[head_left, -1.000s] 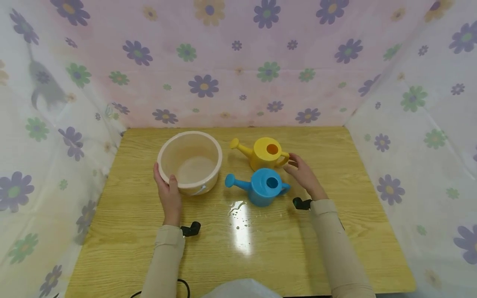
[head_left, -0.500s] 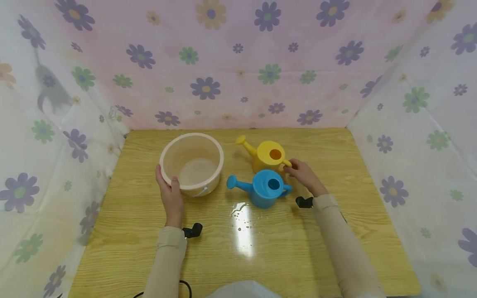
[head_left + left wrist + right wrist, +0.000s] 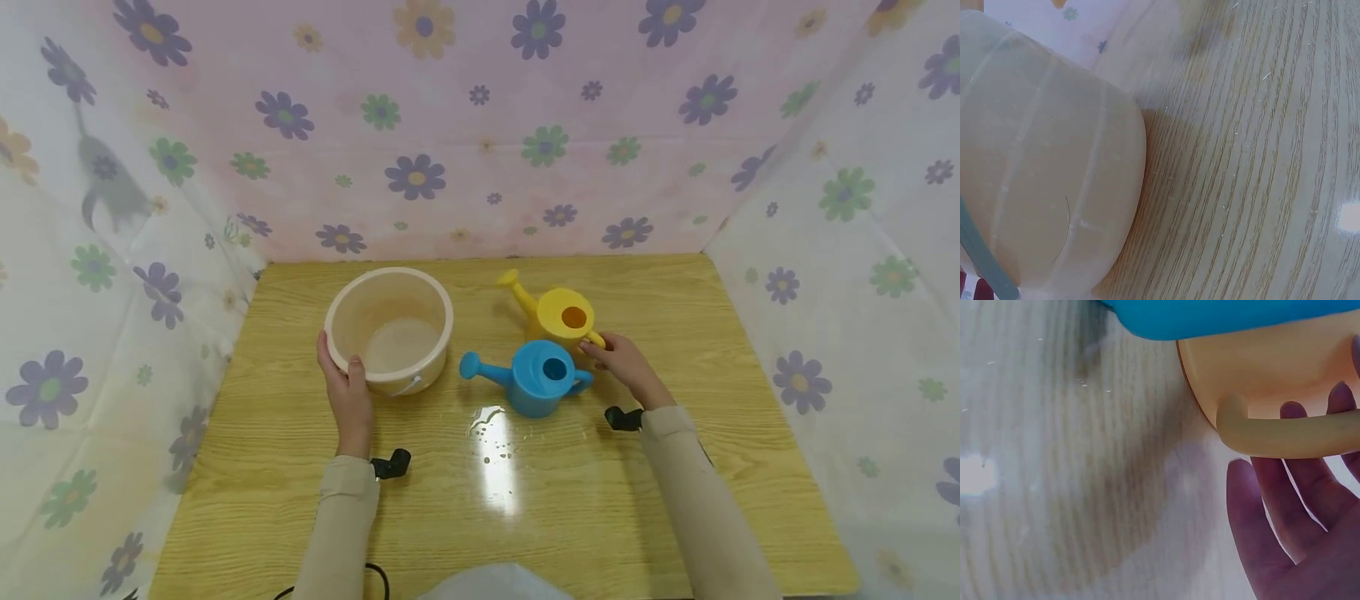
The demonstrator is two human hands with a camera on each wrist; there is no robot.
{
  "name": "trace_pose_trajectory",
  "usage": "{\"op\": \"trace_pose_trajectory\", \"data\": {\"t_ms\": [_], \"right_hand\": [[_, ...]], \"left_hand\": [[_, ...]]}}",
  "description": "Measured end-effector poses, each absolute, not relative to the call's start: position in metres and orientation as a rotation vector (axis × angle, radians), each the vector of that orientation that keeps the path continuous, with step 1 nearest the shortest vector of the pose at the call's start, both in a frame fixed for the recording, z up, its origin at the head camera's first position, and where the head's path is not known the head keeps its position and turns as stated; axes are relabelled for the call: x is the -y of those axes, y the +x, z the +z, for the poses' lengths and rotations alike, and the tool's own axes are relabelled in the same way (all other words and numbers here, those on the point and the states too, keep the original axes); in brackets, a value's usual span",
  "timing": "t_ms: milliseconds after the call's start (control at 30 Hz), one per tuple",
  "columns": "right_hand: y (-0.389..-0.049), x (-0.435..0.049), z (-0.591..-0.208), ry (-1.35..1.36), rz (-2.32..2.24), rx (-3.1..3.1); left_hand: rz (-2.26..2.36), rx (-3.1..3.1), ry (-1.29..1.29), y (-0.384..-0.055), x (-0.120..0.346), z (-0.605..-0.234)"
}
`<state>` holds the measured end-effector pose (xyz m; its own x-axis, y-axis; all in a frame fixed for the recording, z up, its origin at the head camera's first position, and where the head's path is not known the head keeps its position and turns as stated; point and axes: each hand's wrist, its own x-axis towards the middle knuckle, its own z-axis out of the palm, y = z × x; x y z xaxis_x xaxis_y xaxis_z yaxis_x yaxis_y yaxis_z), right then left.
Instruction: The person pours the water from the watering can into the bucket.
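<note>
At the left of the table stands a cream plastic bucket (image 3: 397, 367), its inside bare to the base. My left hand (image 3: 350, 408) grips its near-left rim, thumb at the edge and fingers along the outer wall. In the left wrist view the bucket's side (image 3: 1054, 156) fills the left part. My right hand (image 3: 622, 364) holds the handle of a yellow watering can (image 3: 558, 312); in the right wrist view several fingers (image 3: 1310, 494) pass through the handle loop (image 3: 1291, 436). Just in front of it stands a blue watering can (image 3: 534, 383), partly covering the yellow one.
Water drops and a small puddle (image 3: 487, 421) lie on the wooden table (image 3: 450, 517) before the blue can. Flowered curtain (image 3: 480, 167) closes off the back and both sides. A black cable (image 3: 378, 575) runs by the near edge.
The yellow watering can has shifted right and turned, its spout now pointing more toward the back. My right hand has taken its handle and moved right with it. Bucket and left hand stay put.
</note>
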<state>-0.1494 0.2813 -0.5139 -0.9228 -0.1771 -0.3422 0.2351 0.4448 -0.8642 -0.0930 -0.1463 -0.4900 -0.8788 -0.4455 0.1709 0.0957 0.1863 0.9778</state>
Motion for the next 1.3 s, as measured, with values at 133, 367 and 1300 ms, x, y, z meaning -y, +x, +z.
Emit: {"op": "trace_pose_trajectory", "data": {"t_ms": [133, 367, 1300], "right_hand": [[-0.141, -0.287, -0.517, 0.081, -1.482, -2.329], [-0.133, -0.291, -0.518, 0.078, -1.461, -2.352], [-0.111, -0.288, -0.520, 0.168, -1.620, -2.445]], "left_hand": [[-1.730, 2.066, 0.341, -0.093, 0.145, -0.490], [-1.739, 2.053, 0.343, -0.093, 0.145, -0.490], [-1.745, 2.088, 0.407, -0.091, 0.140, -0.486]]}}
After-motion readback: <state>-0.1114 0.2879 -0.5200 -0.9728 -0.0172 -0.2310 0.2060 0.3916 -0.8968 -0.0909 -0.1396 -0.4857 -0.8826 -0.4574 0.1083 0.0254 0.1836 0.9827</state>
